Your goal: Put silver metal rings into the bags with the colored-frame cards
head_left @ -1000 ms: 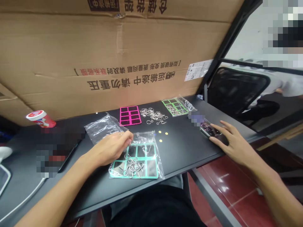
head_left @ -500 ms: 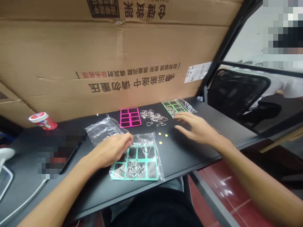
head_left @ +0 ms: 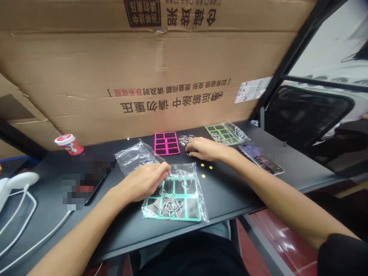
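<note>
One wire pile (head_left: 185, 139) has now been reached by the right hand (head_left: 202, 148), within picking reach; its grip cannot be told. The bag (head_left: 188, 168) stays pinched by the left hand (head_left: 147, 180).

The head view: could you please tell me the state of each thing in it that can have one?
Turquoise grid: bagged, flat.
Green grid: bagged, flat.
Pink grid: unbagged, flat.
Loose clear bag: wrinkled.
Loose metal pieces: heaped, partly hidden.
Phone: face up.
Red tub: lid on.
Dark device: blurred, cannot tell.
Left hand: fingers bent, at the turquoise grid's upper corner.
Right hand: fingers curled at the metal pieces.
</note>
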Motion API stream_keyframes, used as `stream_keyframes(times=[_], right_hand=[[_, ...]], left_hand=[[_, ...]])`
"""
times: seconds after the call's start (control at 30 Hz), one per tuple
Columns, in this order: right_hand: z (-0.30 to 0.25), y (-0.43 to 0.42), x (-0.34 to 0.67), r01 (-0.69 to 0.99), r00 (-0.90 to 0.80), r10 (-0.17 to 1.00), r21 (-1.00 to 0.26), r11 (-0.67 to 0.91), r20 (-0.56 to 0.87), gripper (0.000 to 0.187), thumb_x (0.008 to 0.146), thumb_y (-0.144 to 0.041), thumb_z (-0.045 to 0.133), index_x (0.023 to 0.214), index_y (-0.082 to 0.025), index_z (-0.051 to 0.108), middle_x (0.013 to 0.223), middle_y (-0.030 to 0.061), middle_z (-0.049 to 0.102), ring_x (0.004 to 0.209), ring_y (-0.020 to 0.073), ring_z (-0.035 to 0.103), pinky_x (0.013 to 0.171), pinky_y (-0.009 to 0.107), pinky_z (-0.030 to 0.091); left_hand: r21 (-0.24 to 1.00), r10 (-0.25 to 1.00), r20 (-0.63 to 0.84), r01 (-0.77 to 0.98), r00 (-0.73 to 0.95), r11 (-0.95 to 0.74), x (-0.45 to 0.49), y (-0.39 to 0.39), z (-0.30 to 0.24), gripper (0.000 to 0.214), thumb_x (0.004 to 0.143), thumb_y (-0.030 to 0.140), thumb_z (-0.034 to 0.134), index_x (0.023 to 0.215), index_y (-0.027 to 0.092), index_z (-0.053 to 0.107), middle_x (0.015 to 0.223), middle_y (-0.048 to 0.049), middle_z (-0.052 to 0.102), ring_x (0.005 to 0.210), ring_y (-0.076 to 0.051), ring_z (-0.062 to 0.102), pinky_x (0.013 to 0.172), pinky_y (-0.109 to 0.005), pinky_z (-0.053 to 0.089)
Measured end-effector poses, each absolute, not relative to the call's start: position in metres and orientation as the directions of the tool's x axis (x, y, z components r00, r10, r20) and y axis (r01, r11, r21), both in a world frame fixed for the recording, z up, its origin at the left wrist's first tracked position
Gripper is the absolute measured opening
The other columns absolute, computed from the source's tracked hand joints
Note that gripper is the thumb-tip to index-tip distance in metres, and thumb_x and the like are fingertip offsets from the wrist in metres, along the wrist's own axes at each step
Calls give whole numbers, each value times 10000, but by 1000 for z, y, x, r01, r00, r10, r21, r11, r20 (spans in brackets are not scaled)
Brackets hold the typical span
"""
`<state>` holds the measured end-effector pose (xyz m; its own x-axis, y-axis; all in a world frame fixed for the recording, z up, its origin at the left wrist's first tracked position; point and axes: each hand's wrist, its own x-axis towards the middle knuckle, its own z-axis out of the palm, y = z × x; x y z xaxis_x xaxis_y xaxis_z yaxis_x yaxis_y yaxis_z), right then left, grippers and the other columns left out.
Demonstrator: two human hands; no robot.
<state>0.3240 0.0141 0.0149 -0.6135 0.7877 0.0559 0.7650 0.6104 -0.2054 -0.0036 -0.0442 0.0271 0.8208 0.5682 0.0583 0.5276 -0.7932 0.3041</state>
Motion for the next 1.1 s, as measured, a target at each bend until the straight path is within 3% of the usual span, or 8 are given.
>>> stream_keyframes(times=[0.17, 0.27, 0.43, 0.53, 0.63, 0.8, 1.0, 1.1], right_hand=[[26, 16, 320, 766, -572, 820, -365, 530, -10, 79, 945, -237, 756, 1009, -202, 726, 945, 52, 783, 811, 201, 687, 715, 311, 500], [29, 12, 318, 724, -576, 817, -444, 528, 31, 55, 918, -189, 750, 900, -206, 701, 807, 6, 749, 750, 177, 676, 698, 298, 485], [35, -11, 304, 575, -429, 866, -662, 480, 256, 86, 905, -275, 779, 913, -195, 750, 868, 24, 811, 806, 185, 752, 797, 324, 570], [40, -30, 291, 406, -607, 760, -731, 548, 232, 142, 921, -327, 783, 988, -203, 801, 959, 25, 840, 859, 187, 771, 828, 326, 595], [41, -42, 287, 396, -686, 687, -668, 630, 241, 155, 976, -319, 718, 1018, -222, 832, 1004, 20, 852, 882, 186, 764, 851, 337, 580], [36, -51, 313, 613, -369, 826, -556, 561, 426, 224, 1015, -378, 661, 1054, -222, 817, 1073, 58, 850, 938, 242, 775, 857, 392, 589], [26, -101, 397, 889, -121, 750, -265, 373, 650, 279, 1025, -428, 676, 1252, -300, 775, 1319, 95, 778, 1263, 357, 713, 1167, 566, 536], [1, -133, 449, 942, 9, 727, -250, 224, 687, 441, 999, -534, 699, 1367, -294, 735, 1451, 122, 709, 1358, 390, 666, 1234, 595, 498]], left_hand=[[315, 574, 65, 529, 816, -788, -3, -45, 28, 253, 1179, 352, 303, 1083, 236, 506, 919, -19, 660, 803, -186, 605, 754, -342, 432], [336, 575, 63, 526, 815, -782, -2, -46, 30, 253, 1174, 347, 300, 1099, 233, 514, 953, -26, 679, 836, -190, 626, 769, -347, 450], [329, 567, 52, 522, 822, -787, -2, -44, 30, 238, 1172, 341, 297, 1113, 239, 503, 983, -32, 690, 868, -201, 634, 795, -357, 461], [323, 565, 55, 521, 823, -790, -2, -44, 30, 223, 1172, 342, 303, 1133, 242, 499, 998, -33, 693, 880, -202, 642, 800, -353, 460], [311, 555, 56, 513, 830, -800, -1, -46, 31, 229, 1173, 343, 297, 1127, 238, 495, 979, -32, 683, 858, -198, 631, 794, -350, 455], [328, 560, 37, 520, 827, -789, 0, -49, 34, 262, 1172, 345, 282, 1095, 234, 506, 976, -42, 694, 869, -201, 640, 803, -353, 458], [328, 568, 30, 529, 822, -783, 1, -49, 34, 259, 1159, 335, 302, 1080, 236, 528, 938, -40, 688, 832, -202, 623, 771, -350, 438], [294, 569, 35, 536, 821, -792, 1, -48, 33, 251, 1158, 340, 319, 1084, 236, 535, 897, -35, 663, 787, -201, 585, 733, -349, 409]])
